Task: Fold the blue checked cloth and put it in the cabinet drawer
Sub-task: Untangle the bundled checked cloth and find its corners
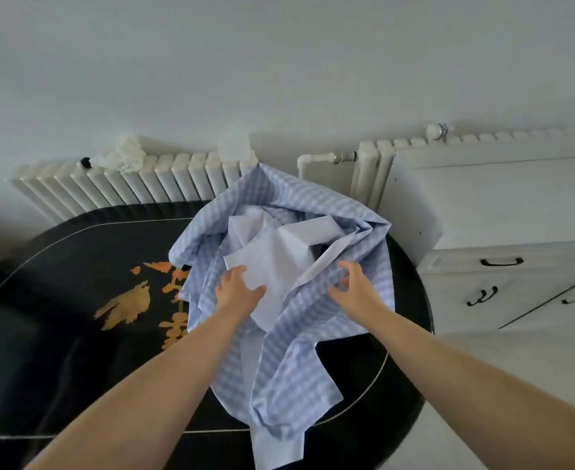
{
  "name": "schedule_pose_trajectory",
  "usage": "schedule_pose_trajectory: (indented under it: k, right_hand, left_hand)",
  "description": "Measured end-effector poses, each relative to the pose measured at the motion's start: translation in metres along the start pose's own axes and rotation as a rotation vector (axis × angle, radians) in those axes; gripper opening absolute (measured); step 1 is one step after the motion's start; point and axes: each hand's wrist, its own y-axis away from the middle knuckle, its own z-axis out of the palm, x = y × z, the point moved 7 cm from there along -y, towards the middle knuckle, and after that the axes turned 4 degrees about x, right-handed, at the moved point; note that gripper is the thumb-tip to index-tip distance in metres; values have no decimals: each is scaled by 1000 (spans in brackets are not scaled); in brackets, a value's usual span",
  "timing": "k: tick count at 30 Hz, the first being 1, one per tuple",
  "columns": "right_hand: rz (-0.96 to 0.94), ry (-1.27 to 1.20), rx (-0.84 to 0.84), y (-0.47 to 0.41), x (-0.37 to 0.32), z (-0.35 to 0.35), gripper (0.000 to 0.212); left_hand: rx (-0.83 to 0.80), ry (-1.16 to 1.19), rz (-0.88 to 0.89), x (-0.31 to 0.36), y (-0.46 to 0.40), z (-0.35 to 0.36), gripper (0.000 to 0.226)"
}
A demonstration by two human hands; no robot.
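Note:
The blue checked cloth (299, 361) lies crumpled in a loose heap on the right half of a black oval table (76, 334), its pale plain underside showing in the middle. One corner hangs over the near table edge. My left hand (237, 286) rests on the pale inner part of the cloth, fingers pressed into it. My right hand (355, 288) is on a checked fold to the right, fingers curled and pinching the fabric. The white cabinet (503, 212) with its drawers (501, 262) stands to the right of the table, all drawers closed.
The black table carries a gold and orange painted pattern (150, 293) and a thin white border line. White radiators (126, 181) line the wall behind the table and behind the cabinet. A white pipe (320, 159) runs between them. Pale floor shows at the lower right.

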Motion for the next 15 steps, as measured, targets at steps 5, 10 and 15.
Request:
schedule_pose_trajectory:
  k: [5,10,15]
  right_hand:
    - [-322,560,139,-21,-48,10,61]
    - [-285,889,113,-63,-55,6,64]
    - [-257,1117,-16,-69,-33,3,19]
  left_hand:
    - [-31,520,-368,-41,-44,14,98]
    - [-147,714,-454,-47,-40,36,39]
    - [-49,586,-349,-38,-23,22,38]
